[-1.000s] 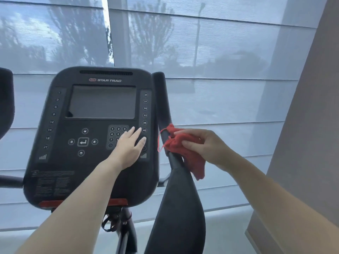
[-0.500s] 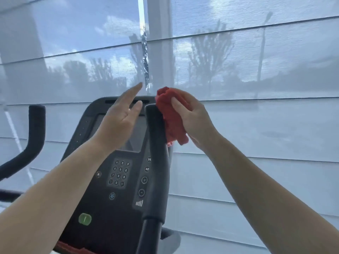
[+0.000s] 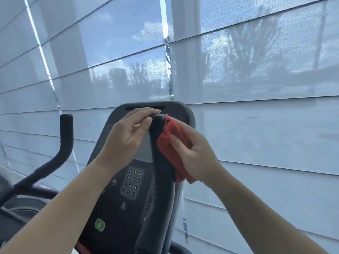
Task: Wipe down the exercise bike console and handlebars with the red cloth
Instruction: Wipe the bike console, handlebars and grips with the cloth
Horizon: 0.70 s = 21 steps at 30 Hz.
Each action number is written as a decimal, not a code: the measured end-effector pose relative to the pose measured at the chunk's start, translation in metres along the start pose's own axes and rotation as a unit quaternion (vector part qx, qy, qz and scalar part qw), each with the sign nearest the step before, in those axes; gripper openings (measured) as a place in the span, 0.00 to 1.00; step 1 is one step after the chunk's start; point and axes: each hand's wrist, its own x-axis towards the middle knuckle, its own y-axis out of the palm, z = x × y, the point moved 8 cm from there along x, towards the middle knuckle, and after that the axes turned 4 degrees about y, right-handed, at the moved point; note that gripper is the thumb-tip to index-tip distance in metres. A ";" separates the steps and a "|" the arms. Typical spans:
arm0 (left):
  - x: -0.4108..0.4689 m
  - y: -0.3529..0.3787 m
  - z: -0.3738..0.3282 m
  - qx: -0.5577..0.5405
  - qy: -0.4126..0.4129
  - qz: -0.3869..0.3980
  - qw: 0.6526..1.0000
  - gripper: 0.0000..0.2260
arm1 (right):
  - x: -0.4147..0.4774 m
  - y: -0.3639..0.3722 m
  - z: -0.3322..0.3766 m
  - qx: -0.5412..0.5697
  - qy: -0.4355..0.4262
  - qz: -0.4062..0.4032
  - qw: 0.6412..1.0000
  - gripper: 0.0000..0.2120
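Note:
The black console [image 3: 128, 189] of the exercise bike stands in the middle, with a keypad and a green button. In front of it rises the right handlebar [image 3: 161, 176], a black upright grip. My right hand [image 3: 194, 154] holds the bunched red cloth [image 3: 168, 145] against the right side of that grip, near its top. My left hand [image 3: 126, 136] has its fingers curled round the top of the same grip from the left. The left handlebar [image 3: 64, 142] stands free at the left.
Pale translucent roller blinds [image 3: 256, 125] cover the windows right behind the bike, with trees showing through. A blind cord [image 3: 169, 66] hangs above the console. Dark parts of the bike frame [image 3: 22, 204] run across the lower left.
My left hand went from the console keypad up to the top of the right handlebar and closed on it. My right hand slid the cloth up the grip. The view tilted upward.

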 end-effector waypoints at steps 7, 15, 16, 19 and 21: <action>-0.003 0.000 0.001 -0.018 -0.037 -0.004 0.999 0.11 | -0.012 0.015 0.006 0.031 -0.047 0.007 0.998 0.26; -0.003 -0.001 0.001 -0.016 -0.049 -0.002 0.999 0.12 | -0.013 0.015 0.005 0.083 -0.037 -0.093 0.991 0.20; -0.003 -0.001 0.001 -0.016 -0.050 -0.003 0.999 0.11 | -0.017 0.015 0.004 0.068 -0.045 -0.094 0.992 0.21; -0.004 -0.001 0.003 -0.019 -0.058 -0.013 0.998 0.11 | -0.031 0.017 -0.003 0.013 -0.055 -0.083 0.995 0.22; -0.003 -0.001 0.000 -0.017 -0.054 -0.017 0.998 0.11 | -0.037 0.016 -0.007 -0.016 -0.049 -0.071 0.996 0.24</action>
